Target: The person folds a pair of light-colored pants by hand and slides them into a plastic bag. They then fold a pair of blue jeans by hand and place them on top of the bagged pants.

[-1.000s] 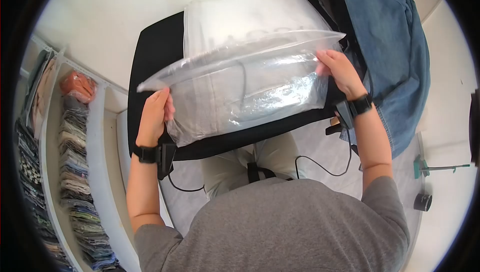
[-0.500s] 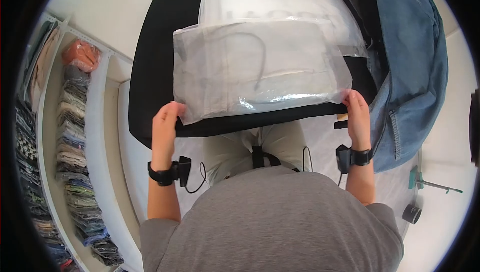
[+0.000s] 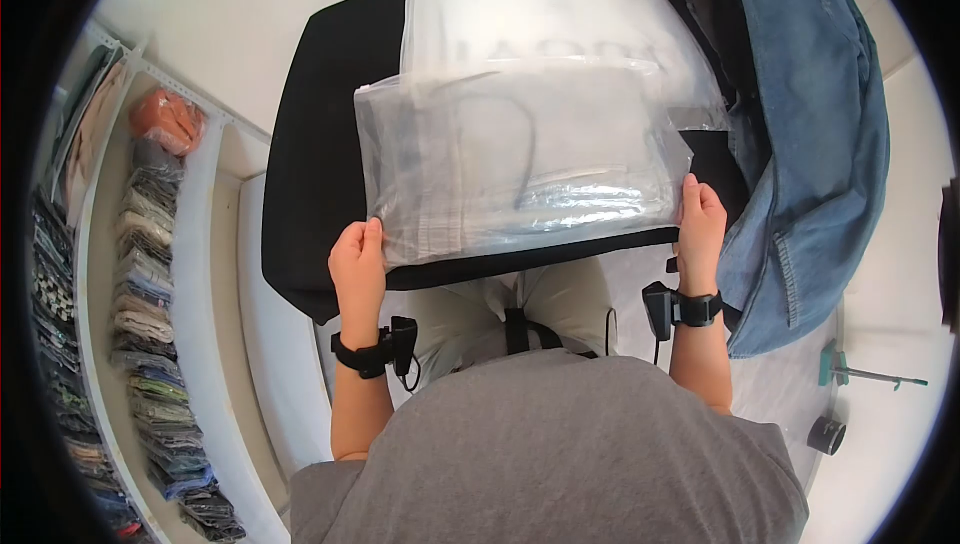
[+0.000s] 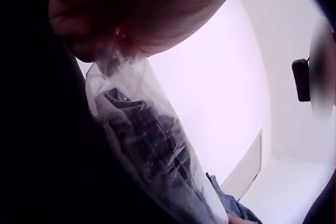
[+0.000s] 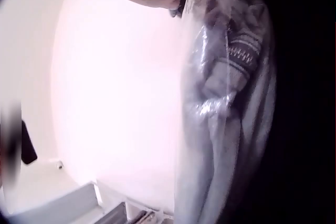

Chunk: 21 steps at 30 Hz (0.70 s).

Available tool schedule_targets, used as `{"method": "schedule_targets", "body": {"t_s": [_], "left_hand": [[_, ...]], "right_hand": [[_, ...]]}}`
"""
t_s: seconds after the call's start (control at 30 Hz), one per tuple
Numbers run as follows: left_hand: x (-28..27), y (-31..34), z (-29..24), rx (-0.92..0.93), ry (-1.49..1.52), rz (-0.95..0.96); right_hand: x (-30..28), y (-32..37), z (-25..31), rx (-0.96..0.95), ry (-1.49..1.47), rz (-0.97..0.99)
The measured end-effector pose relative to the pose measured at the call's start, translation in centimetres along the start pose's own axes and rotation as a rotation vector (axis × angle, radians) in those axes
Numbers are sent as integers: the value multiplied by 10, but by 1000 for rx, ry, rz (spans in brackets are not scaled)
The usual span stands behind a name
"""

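A clear plastic garment bag (image 3: 560, 134) with folded clothing inside lies on a black-covered table (image 3: 320, 144), its long side towards the person. At the bag's near left corner, my left hand (image 3: 358, 259) pinches the plastic; the left wrist view shows the film gathered at the fingers, with dark denim-like folds (image 4: 152, 134) behind it. My right hand (image 3: 703, 219) grips the right edge of the bag, thumb uppermost. Through the film in the right wrist view, a pale garment (image 5: 226, 79) with a dark patterned band shows.
More clear plastic bags (image 3: 540, 14) lie behind, overlapped by the front one. Blue jeans (image 3: 820, 144) hang over the table's right side. On the left, a shelf (image 3: 190, 244) holds several stacks of bagged clothes (image 3: 145, 294).
The bag's far edge, raised and gaping a second ago, now lies flat. Both hands came down to its near side, and lately bag and hands shifted slightly, the left hand moving right.
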<state>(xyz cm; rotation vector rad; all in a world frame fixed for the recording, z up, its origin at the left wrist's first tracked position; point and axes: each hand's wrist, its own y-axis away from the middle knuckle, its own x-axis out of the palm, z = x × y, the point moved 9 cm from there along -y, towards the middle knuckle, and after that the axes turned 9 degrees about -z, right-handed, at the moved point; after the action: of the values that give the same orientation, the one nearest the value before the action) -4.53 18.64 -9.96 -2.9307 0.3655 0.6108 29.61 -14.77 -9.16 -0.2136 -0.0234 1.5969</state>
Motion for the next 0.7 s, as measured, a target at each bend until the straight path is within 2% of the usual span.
{"method": "schedule_targets", "body": {"t_s": [0.07,0.13,0.17,0.2,0.23,0.27,0.3,0.37,0.43,0.5,0.53,0.6,0.63,0.7], "left_hand": [[0,1,-2,-3,-15,20],[0,2,-5,0,-71,40],[1,3,-6,8,-67,45],[1,2,-6,35,-82,30],[0,3,-13,60,-96,14],[-2,6,-16,25,-371,105],[-4,5,-32,43,-354,97],[-18,22,-111,642,-392,-181],[12,29,-162,807,-449,246],[58,50,-188,1071,-568,562],[70,44,-185,1064,-563,563],[109,56,-154,1262,-658,799],[118,47,-149,1252,-652,811],[131,48,-140,1566,-729,863]], "right_hand": [[1,2,11,12,29,27],[-6,26,77,-508,153,-233],[16,45,93,-585,264,-15],[45,67,103,-823,545,179],[71,81,101,-862,653,346],[88,88,97,-924,771,406],[93,87,99,-942,770,385],[105,87,98,-1014,847,416],[112,83,96,-1037,859,439],[121,84,93,-1097,884,547],[123,80,94,-1097,889,553],[129,79,88,-1181,947,716],[128,69,93,-1172,952,729],[131,71,102,-1402,963,954]]}}
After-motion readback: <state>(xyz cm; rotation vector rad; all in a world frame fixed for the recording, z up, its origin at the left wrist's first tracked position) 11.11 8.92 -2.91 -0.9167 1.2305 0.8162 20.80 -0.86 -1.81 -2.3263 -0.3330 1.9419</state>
